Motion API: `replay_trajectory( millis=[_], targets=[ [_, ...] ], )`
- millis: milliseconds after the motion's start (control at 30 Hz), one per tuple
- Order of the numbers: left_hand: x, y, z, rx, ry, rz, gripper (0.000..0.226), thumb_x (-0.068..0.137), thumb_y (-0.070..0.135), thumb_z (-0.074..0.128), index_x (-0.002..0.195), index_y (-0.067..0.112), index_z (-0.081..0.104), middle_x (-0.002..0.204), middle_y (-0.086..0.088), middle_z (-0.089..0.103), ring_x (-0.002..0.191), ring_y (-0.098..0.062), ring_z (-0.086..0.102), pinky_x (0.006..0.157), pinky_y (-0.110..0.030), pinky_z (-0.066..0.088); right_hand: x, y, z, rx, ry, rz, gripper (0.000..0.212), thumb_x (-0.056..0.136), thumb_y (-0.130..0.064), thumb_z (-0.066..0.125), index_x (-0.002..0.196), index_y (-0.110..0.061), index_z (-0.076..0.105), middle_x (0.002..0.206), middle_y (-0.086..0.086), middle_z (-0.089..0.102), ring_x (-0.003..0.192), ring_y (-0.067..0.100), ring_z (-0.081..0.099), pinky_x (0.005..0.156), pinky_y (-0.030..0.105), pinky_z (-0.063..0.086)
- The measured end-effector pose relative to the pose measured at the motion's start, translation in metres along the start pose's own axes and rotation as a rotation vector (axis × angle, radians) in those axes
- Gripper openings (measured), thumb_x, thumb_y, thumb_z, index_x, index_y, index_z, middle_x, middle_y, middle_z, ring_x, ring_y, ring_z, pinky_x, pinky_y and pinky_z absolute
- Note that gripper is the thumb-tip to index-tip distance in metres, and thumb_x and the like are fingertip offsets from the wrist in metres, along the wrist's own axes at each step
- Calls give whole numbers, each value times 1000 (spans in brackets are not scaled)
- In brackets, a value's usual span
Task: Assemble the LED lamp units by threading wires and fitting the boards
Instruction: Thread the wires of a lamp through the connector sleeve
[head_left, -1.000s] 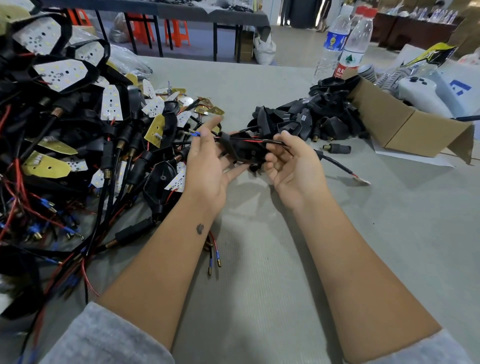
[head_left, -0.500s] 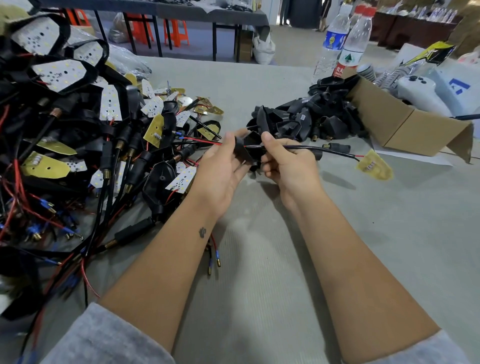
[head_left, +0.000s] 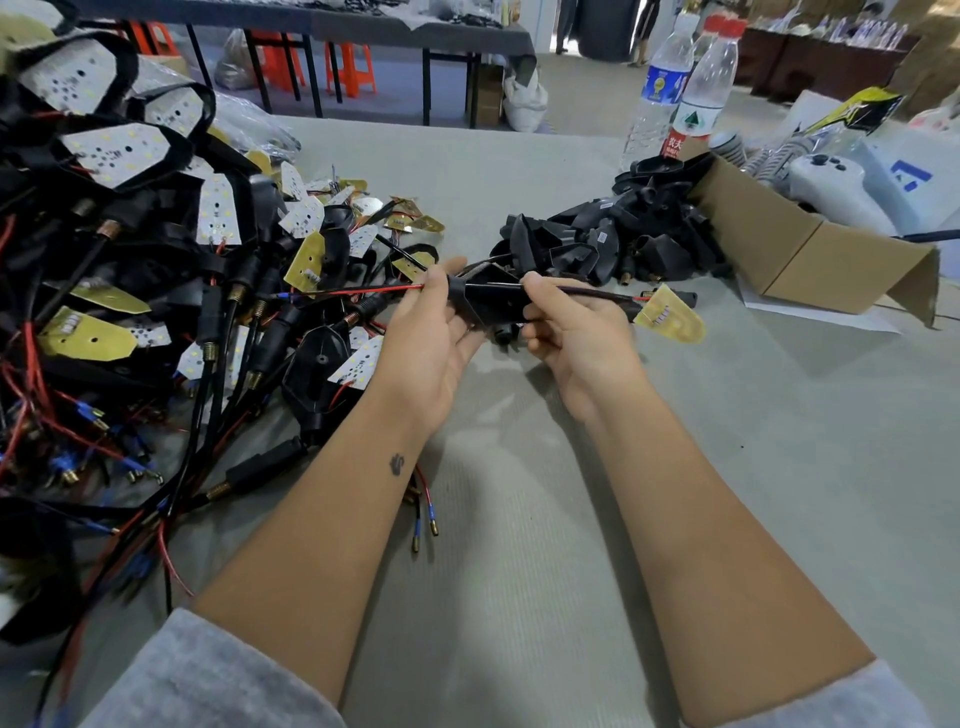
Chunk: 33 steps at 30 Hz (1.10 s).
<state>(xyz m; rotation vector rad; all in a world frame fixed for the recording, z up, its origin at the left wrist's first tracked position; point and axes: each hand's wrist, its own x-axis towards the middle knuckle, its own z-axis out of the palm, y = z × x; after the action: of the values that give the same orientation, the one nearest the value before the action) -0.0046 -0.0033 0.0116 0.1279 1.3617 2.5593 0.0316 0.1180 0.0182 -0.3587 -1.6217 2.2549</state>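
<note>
A black lamp housing (head_left: 491, 304) hangs between both hands above the grey table (head_left: 779, 441). My left hand (head_left: 431, 338) cups its left side and pinches the red wire (head_left: 363, 291) that runs out to the left. My right hand (head_left: 571, 332) pinches the black cable (head_left: 597, 295) on the housing's right side. A yellow LED board (head_left: 672, 314) dangles at that cable's end, just right of my right hand.
A big heap of wired lamp units and boards (head_left: 130, 291) fills the left. Empty black housings (head_left: 613, 239) lie behind the hands, beside a cardboard box (head_left: 810, 260). Two water bottles (head_left: 680, 93) stand at the back. Loose wire ends (head_left: 426, 525) lie under my left forearm.
The cable has slid leftward through the housing, so the yellow board sits closer to my right hand. The red wire now sticks out further on the left.
</note>
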Motion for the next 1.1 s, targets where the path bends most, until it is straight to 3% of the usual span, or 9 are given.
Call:
replay_trajectory(
  millis=[167,400,500,567,667,833,933,1000,1100],
  targets=[
    [-3,3,-1,51,1,66,36,107,30,26,109,16,59,109,-3,71,100,-16,70,81,-28,57,-1,-3,2,42,4,32,11,90,-14,67,78,-14,67,61,-1,58,51,10,51,49,18,42],
    [-12,8,4,111,5,196,33,107,33,25,114,26,56,108,-7,70,110,-26,66,98,-42,52,-1,-6,2,250,-39,215,12,96,-20,57,89,-10,60,61,0,59,51,10,54,50,19,47],
    [-13,12,4,84,54,221,33,107,31,26,112,25,58,108,-10,70,104,-25,68,93,-45,54,0,-6,1,42,-106,170,19,97,-23,56,80,-14,57,58,0,51,46,12,43,44,20,36],
    [-14,14,4,56,83,223,34,107,31,27,112,22,59,117,-18,66,104,-26,68,88,-45,57,-1,-6,1,-278,-121,34,25,97,-26,57,73,-16,55,55,0,47,42,12,38,41,20,30],
    [-13,17,3,10,119,219,34,107,31,27,110,17,58,124,-22,61,106,-28,67,84,-41,59,-4,-3,2,-712,-157,-146,31,96,-35,56,73,-15,61,54,-6,48,45,7,40,51,23,35],
    [-13,20,0,-60,190,222,39,107,32,24,100,16,58,118,-18,65,106,-26,67,85,-39,58,-5,0,-2,-797,-67,-228,37,96,-33,54,83,-1,67,65,10,56,59,13,46,63,32,40],
    [-12,20,-3,-103,223,195,40,107,34,23,100,13,57,121,-19,64,108,-28,66,88,-41,57,-1,2,-6,-857,141,-360,24,92,-27,55,72,-18,61,66,-2,58,60,6,48,60,29,40],
    [-12,19,-4,-101,225,180,41,107,35,23,101,12,56,121,-20,64,107,-27,67,87,-41,57,-1,2,-8,-919,295,-451,7,87,-23,57,81,-27,55,83,-10,55,73,2,51,60,23,35],
    [-11,18,-4,-108,234,180,41,106,36,24,103,11,56,117,-17,67,103,-26,69,82,-38,59,4,3,-15,-1077,360,-500,43,77,-14,60,118,-25,53,117,-3,44,106,15,43,80,20,36]
  ],
)
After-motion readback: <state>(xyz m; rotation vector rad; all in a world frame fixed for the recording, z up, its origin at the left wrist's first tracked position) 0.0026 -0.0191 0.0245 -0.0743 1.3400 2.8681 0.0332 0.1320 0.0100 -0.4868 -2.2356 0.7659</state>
